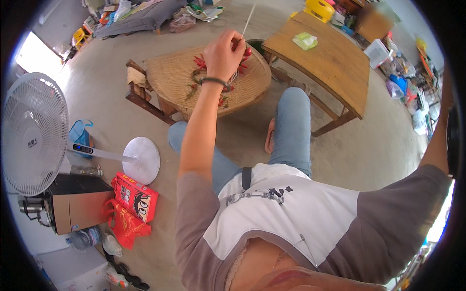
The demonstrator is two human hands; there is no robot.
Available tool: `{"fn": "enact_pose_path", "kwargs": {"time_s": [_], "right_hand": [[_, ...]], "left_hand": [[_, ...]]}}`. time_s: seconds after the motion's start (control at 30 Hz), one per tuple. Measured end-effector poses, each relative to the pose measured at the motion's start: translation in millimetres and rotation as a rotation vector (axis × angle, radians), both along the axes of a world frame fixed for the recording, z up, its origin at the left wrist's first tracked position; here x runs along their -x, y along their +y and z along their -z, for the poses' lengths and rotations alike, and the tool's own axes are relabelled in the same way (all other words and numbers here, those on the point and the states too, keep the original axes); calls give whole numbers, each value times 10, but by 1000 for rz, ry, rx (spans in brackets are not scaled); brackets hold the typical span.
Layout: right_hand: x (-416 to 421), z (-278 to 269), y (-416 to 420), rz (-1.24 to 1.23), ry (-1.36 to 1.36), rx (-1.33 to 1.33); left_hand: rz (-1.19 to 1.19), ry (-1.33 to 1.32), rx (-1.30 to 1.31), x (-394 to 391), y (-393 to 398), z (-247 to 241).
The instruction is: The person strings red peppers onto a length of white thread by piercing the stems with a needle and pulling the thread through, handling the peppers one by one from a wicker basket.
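My left hand (225, 54) is raised over a round woven bamboo tray (164, 72), its fingers closed on a thin white string (249, 20). The string runs up out of the picture. Red pieces, apparently chili peppers, show at its fingers, with a shiny round red one (248, 52) beside the fingertips. Behind and below the hand, red chili peppers (200, 62) lie on the tray, along with dark, curled green-brown ones (190, 95). Only my right arm shows, reaching up along the right edge; my right hand is out of view.
The tray rests on a wooden chair or frame (149, 105). A wooden table (327, 62) with a green-and-white packet (305, 40) stands at the right. At the left are a standing fan (34, 134), its white base (141, 160) and red bags (134, 203). A gray sofa (142, 20) stands beyond.
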State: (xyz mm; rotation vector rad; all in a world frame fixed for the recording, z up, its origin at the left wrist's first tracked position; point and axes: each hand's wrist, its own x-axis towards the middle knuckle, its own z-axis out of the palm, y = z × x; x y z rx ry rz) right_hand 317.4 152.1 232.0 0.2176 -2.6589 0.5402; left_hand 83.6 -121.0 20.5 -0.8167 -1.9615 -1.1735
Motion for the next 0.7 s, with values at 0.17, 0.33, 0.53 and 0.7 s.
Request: {"fn": "enact_pose_path", "kwargs": {"time_s": [0.17,0.33,0.53,0.7], "right_hand": [[-459,161,420,291,-79,-129],[-759,277,700,467,-129,-177],[-879,332,967,613,-180,-220],[-788,280,1086,727,-213,-297]], "left_hand": [[73,-151,51,300,469,-80],[62,-128,159,486,778,173],[-10,-296,205,816,797,879],[8,-332,153,866,940,1083]]}}
